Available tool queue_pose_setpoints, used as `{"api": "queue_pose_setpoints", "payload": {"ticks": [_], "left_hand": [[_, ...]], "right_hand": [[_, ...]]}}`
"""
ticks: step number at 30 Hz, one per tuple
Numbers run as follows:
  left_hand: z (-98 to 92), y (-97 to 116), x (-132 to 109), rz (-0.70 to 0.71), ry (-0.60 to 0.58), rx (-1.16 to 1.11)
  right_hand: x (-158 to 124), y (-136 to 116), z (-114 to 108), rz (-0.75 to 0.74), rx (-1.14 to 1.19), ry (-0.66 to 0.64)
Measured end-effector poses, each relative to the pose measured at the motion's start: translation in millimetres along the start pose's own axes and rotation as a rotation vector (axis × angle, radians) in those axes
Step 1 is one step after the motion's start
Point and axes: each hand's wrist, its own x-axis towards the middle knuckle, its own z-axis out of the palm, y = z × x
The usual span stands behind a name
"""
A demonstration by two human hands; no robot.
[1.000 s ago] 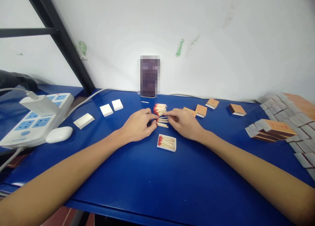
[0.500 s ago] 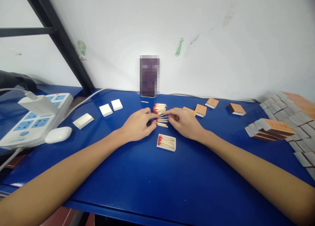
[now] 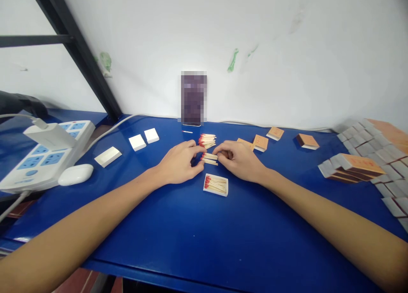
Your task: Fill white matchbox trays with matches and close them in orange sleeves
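On the blue table, a small bunch of red-headed matches (image 3: 210, 158) lies between my hands. My left hand (image 3: 180, 160) has its thumb and forefinger around the head ends. At the plain ends, my right hand (image 3: 239, 159) has its thumb and forefinger closed in, the other fingers curled. Just beyond is a second pile of matches (image 3: 208, 140), apart from the bunch. Nearer to me sits a white matchbox tray (image 3: 216, 194) with matches in it, heads to the left. My palms hide the remaining fingertips.
White matchbox trays (image 3: 107, 157) lie on the left, near a white earbud case (image 3: 75, 174) and a power strip (image 3: 44, 157). Orange matchbox sleeves (image 3: 260, 142) lie at right, with stacked matchboxes (image 3: 353, 167) farther over. A blurred phone (image 3: 194, 98) leans on the wall.
The near bunch of matches now lies tighter and separated from the far pile. My right forefinger has drawn back from its stretched-out position and bent. My left hand has barely moved.
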Motion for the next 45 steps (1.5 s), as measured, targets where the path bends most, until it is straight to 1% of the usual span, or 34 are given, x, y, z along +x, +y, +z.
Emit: {"api": "queue_pose_setpoints", "payload": {"ticks": [10,18,28,39,45], "left_hand": [[0.5,-2.0,0.0,0.022,0.018,-0.024],[2.6,-7.1,0.3,0.062,0.020,-0.003],[2.4,-5.5,-0.4,0.047,-0.006,0.015],[3.3,-5.3,-0.4,0.032,-0.002,0.018],[3.2,-5.8,-0.5,0.048,-0.010,0.046]], "right_hand": [[-2.2,-3.4,-3.4,0.000,-0.027,-0.066],[-3.0,-3.7,-0.8,-0.003,-0.055,-0.064],[-3.6,-2.8,-1.6,-0.028,-0.059,-0.064],[-4.2,-3.5,-2.8,-0.020,-0.050,-0.079],[-2.4,0.0,-1.3,0.010,-0.014,-0.066]]}}
